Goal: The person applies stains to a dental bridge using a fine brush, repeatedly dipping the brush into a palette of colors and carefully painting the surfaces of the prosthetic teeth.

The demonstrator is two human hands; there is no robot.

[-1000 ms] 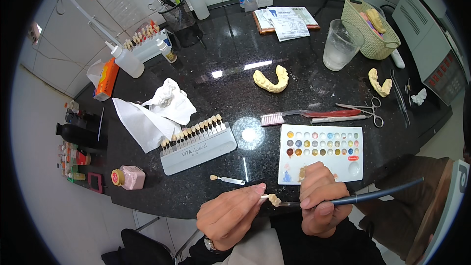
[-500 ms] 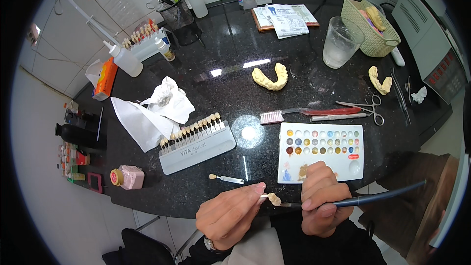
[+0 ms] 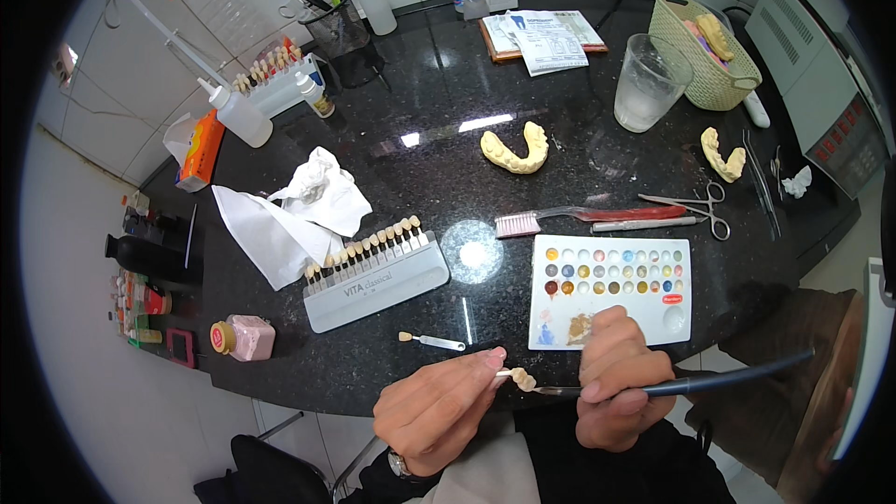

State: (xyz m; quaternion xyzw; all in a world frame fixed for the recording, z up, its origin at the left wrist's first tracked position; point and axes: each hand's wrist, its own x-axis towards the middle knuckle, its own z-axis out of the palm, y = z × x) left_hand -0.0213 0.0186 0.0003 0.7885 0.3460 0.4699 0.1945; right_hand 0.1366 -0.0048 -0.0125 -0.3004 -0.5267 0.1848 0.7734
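Note:
My left hand (image 3: 437, 408) pinches a thin white peg, and on its end sits a small cream dental crown piece (image 3: 523, 379). My right hand (image 3: 623, 381) is closed around a fine paintbrush (image 3: 723, 377) with a dark blue handle. The brush tip meets the right side of the crown or lies just beside it; I cannot tell which. Behind my right hand lies a white paint palette (image 3: 611, 261) with rows of coloured wells and brown and blue smears. A single shade tab (image 3: 434, 342) rests beyond my left hand.
A tooth shade guide (image 3: 378, 282) and crumpled tissue (image 3: 322, 191) lie to the left, by a pink-filled jar (image 3: 252, 338). Beyond the palette are a brush (image 3: 588, 213), locking forceps (image 3: 714, 210) and a dental cast (image 3: 516, 149). A glass (image 3: 651, 84) stands farther back.
My right hand has shifted slightly right with the paintbrush, and its tip has drawn back a little along the crown. My left hand keeps nearly the same place.

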